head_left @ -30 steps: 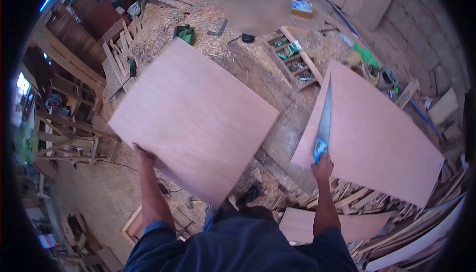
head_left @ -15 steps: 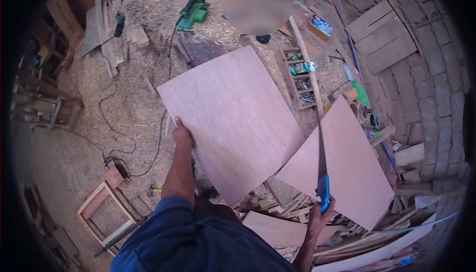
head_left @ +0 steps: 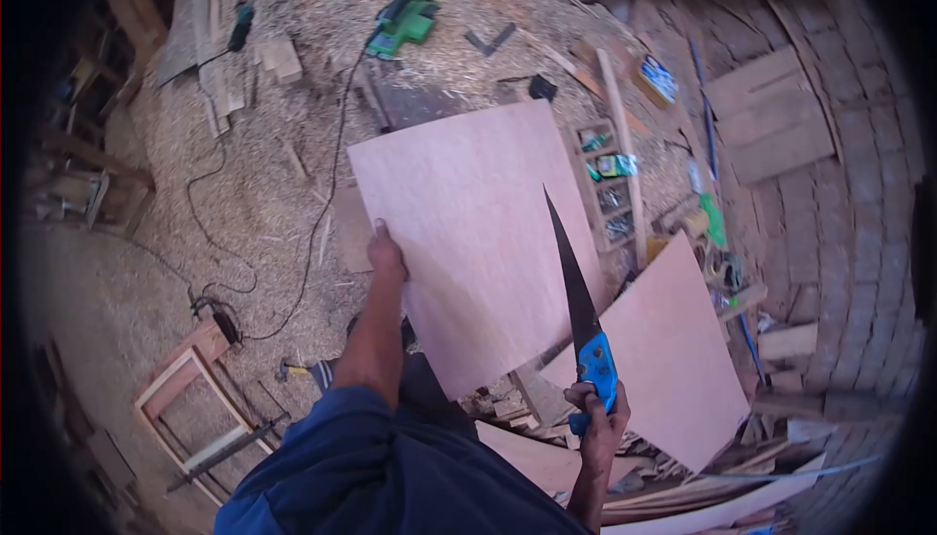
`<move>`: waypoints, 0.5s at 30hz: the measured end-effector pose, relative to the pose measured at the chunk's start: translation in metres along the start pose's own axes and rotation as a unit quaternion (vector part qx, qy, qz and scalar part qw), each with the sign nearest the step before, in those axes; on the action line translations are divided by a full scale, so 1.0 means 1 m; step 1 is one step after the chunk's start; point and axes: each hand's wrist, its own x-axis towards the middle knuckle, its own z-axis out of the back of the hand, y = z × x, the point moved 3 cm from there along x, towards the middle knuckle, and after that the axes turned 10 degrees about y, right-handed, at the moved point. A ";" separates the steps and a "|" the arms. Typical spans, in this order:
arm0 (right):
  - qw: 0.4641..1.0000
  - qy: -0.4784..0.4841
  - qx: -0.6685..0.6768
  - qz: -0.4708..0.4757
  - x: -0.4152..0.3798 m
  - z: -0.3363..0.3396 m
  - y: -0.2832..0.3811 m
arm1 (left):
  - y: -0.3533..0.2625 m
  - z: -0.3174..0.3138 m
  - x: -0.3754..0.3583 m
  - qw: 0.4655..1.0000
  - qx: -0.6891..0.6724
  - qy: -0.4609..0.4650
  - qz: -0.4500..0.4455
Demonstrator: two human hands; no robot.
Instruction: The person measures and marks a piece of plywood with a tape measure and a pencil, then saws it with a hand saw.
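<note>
My left hand (head_left: 387,250) grips the left edge of a pale plywood sheet (head_left: 459,213), thumb on top and the other fingers out of sight beneath. The sheet lies slanted in front of me. In my right hand (head_left: 605,423) is a handsaw (head_left: 574,276), held by its blue handle. Its dark tapering blade points away from me and overlaps the sheet's right side in this view. A second plywood piece (head_left: 673,349) lies to the right, just beyond the saw handle.
Wood shavings cover the ground. A green power tool (head_left: 405,22) and a metal square (head_left: 490,40) lie ahead. A compartmented wooden box (head_left: 607,198) holds small hardware on the right. Wooden frames (head_left: 195,403) lie at left, and offcuts (head_left: 508,398) are piled near my legs.
My right hand has brought the saw leftward, from over the second plywood piece to the first sheet's right side. The left hand keeps its hold. The view has shifted, uncovering the metal square.
</note>
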 end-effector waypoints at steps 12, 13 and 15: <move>0.939 0.274 -0.181 0.097 0.158 -0.173 0.034 | -0.017 0.023 -0.038 0.975 0.220 0.034 -0.016; 0.939 0.283 -0.172 0.089 0.165 -0.184 0.034 | -0.026 0.020 -0.052 0.964 0.263 0.026 -0.017; 0.939 0.279 -0.177 0.091 0.173 -0.200 0.032 | -0.024 0.032 -0.068 0.955 0.295 0.009 0.003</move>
